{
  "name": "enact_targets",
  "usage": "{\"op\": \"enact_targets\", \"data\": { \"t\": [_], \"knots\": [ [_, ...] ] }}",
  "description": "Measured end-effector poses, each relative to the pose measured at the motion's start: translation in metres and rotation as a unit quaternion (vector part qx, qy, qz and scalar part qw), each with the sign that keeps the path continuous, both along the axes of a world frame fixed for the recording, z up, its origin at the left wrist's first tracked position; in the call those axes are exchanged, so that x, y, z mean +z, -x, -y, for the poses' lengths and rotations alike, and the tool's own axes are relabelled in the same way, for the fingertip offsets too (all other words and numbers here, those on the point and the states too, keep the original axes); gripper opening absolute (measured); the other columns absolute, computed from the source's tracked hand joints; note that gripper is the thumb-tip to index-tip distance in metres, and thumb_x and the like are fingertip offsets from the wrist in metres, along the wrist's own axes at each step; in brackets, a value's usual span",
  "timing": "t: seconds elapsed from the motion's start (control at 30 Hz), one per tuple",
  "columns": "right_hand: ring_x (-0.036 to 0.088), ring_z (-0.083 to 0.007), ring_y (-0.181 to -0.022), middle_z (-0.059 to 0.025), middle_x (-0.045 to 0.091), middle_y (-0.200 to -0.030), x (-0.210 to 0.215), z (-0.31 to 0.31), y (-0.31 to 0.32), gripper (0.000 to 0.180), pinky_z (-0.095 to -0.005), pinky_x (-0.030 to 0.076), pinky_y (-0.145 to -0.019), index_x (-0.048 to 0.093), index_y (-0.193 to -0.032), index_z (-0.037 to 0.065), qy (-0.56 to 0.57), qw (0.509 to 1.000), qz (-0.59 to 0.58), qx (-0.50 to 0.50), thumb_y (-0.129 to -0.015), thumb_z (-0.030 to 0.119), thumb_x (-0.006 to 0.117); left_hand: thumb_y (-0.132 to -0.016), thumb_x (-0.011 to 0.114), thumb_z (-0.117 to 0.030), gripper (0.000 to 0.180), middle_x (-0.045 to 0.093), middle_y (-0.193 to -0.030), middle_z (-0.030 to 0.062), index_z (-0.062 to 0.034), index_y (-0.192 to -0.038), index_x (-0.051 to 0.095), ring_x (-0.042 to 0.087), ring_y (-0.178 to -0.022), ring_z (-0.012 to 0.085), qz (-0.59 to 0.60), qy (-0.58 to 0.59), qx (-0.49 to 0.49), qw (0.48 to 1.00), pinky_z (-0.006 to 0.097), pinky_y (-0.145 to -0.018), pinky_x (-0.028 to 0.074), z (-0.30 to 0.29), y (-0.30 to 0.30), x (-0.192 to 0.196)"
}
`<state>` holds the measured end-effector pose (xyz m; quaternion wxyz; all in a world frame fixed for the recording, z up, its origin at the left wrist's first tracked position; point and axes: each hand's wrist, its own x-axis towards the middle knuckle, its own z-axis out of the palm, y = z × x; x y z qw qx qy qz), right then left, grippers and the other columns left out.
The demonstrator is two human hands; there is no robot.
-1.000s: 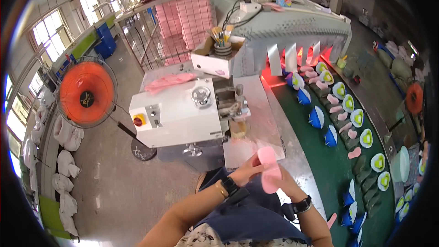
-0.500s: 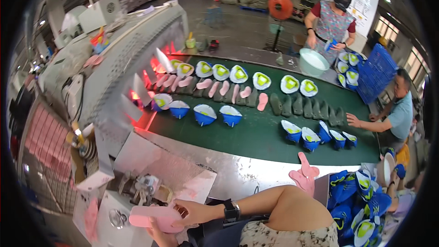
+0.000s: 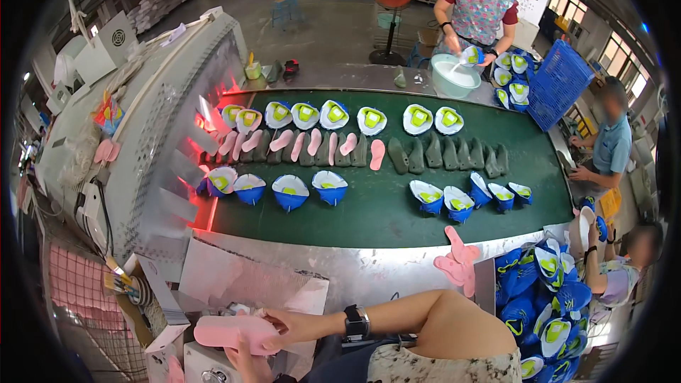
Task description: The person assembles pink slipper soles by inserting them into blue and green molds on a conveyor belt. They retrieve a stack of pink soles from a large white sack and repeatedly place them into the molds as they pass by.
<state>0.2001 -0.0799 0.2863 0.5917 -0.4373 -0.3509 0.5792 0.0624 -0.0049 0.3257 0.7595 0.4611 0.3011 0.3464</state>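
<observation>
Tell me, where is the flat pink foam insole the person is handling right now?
The flat pink foam insole lies at the lower left of the head view, held in both the right hand and left hand, just above the white machine.

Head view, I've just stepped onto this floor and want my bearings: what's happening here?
The person wearing the camera holds a flat pink foam insole in both hands, right hand on its near end, left hand beneath it, low beside a white machine. Ahead, a green conveyor belt carries rows of blue shoe uppers with yellow-green linings and more pink insoles. Across the belt, another person works at a pale basin.
</observation>
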Motion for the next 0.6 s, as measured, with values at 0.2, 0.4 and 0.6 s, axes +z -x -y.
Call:
{"op": "enact_targets", "data": {
  "t": [0.2, 0.4, 0.6],
  "knots": [
    [0.050, -0.0190, -0.116, -0.0131, 0.052, -0.123, 0.024, -0.001, -0.002, 0.070, -0.0343, 0.041, -0.100, 0.037, -0.131, 0.000, -0.039, 0.997, -0.035, 0.047, -0.078, 0.023, 0.077, -0.090, 0.059, -0.039, 0.066, 0.046, -0.131, 0.0178, 0.0002, -0.137, 0.033, 0.050, -0.117, 0.0306, -0.027, -0.105, 0.023, 0.994, 0.044, -0.098, 0.042, -0.014, 0.016, 0.062],
    [0.055, -0.0243, -0.112, -0.0161, 0.056, -0.118, 0.068, -0.014, 0.067, 0.072, -0.0359, 0.044, -0.096, 0.039, -0.129, 0.001, -0.121, 0.945, 0.253, 0.166, -0.075, 0.028, 0.079, -0.085, 0.060, -0.035, 0.067, 0.050, -0.126, 0.0162, -0.0001, -0.137, 0.036, 0.053, -0.113, 0.0283, -0.183, -0.194, 0.111, 0.957, 0.041, -0.097, 0.043, 0.000, 0.160, 0.088],
    [0.054, -0.0228, -0.114, -0.0147, 0.053, -0.122, 0.050, 0.005, 0.234, 0.073, -0.0374, 0.044, -0.097, 0.041, -0.129, 0.001, -0.117, 0.918, 0.184, 0.331, -0.073, 0.026, 0.081, -0.069, 0.083, -0.023, 0.099, 0.045, -0.131, 0.0120, -0.0071, -0.146, 0.022, 0.044, -0.121, 0.0225, -0.244, -0.242, 0.164, 0.925, 0.039, -0.103, 0.036, 0.087, 0.353, 0.059]
  ]
}}
